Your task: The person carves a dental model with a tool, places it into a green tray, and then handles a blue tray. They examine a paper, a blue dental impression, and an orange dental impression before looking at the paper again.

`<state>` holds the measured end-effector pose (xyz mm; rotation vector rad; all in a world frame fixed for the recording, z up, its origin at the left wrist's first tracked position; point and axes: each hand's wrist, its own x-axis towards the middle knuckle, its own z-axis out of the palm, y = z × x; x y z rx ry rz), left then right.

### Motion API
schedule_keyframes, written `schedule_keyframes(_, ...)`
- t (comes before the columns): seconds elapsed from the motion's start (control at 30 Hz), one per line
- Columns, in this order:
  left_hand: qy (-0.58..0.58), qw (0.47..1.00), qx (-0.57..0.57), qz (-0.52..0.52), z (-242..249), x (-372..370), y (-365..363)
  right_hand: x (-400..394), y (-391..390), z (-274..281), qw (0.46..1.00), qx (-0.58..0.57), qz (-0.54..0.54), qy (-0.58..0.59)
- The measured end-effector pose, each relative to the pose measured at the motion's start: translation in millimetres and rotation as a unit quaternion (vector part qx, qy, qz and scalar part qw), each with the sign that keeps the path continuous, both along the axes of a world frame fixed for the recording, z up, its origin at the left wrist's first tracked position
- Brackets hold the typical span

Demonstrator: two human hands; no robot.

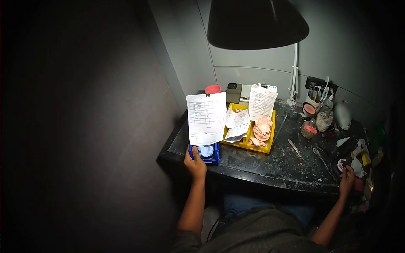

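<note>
My left hand (195, 165) grips the near left side of a small blue tray (215, 160), thumb over its rim. A pale blue dental model (206, 151) lies in that tray, partly hidden by a printed form (206, 118) with handwriting that stands up from it under a black clip. At the right end of the bench, my right hand (346, 179) has its fingers closed at a small red-and-white denture (341, 164). Beside the blue tray sits a yellow tray (270, 148) with pinkish plaster models (262, 130), folded papers (237, 124) and another clipped form (262, 102).
A dark lamp shade (258, 25) hangs over the bench (253, 168). At the back are a phone (233, 92) and a red round container (212, 89). A knife-like tool (295, 150), a coiled cord (325, 163), jars (324, 121) and a brush cup (313, 99) crowd the right.
</note>
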<state>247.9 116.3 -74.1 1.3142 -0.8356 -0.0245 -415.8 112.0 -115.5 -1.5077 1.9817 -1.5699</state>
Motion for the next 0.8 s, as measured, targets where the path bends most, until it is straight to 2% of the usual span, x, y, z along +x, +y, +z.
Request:
schedule_keyframes(0.1, 0.008, 1.000, -0.011, -0.004, 2, -6, 6, -6, -1, -3, 1.000, 0.013, -0.004, 0.022)
schedule_keyframes(0.17, 0.008, 0.998, -0.009, -0.062, 8, -10, 12, -11, -4, -8, 1.000, -0.003, -0.006, 0.000)
schedule_keyframes(0.23, 0.018, 0.996, -0.033, -0.079, 16, -15, 18, -11, -3, -4, 1.000, 0.006, -0.010, 0.011)
schedule_keyframes(0.3, -0.124, 0.984, -0.115, -0.057, 29, -16, 22, -7, -3, -2, 1.000, 0.016, -0.012, 0.018)
schedule_keyframes(0.37, -0.162, 0.982, -0.071, -0.068, 45, -5, 25, -1, -2, 2, 1.000, 0.005, -0.021, 0.010)
schedule_keyframes(0.43, -0.333, 0.937, 0.109, -0.007, 68, 2, 24, 6, 3, 9, 1.000, 0.015, -0.025, 0.012)
schedule_keyframes(0.47, -0.339, 0.935, 0.101, 0.002, 63, 10, 15, 8, 2, 12, 0.999, 0.020, -0.028, 0.012)
schedule_keyframes(0.63, -0.324, 0.944, 0.064, 0.018, 93, 39, -12, -6, -2, -4, 1.000, -0.003, -0.008, 0.011)
schedule_keyframes(0.7, -0.208, 0.978, -0.011, 0.005, 108, 50, -24, -1, -1, 1, 1.000, 0.012, -0.019, 0.012)
schedule_keyframes(0.77, -0.067, 0.997, 0.027, -0.003, 126, 55, -24, -5, -2, -4, 1.000, 0.011, -0.015, 0.009)
schedule_keyframes(0.8, -0.078, 0.996, 0.029, 0.028, 125, 66, -30, -7, -3, -6, 1.000, 0.008, -0.010, 0.005)
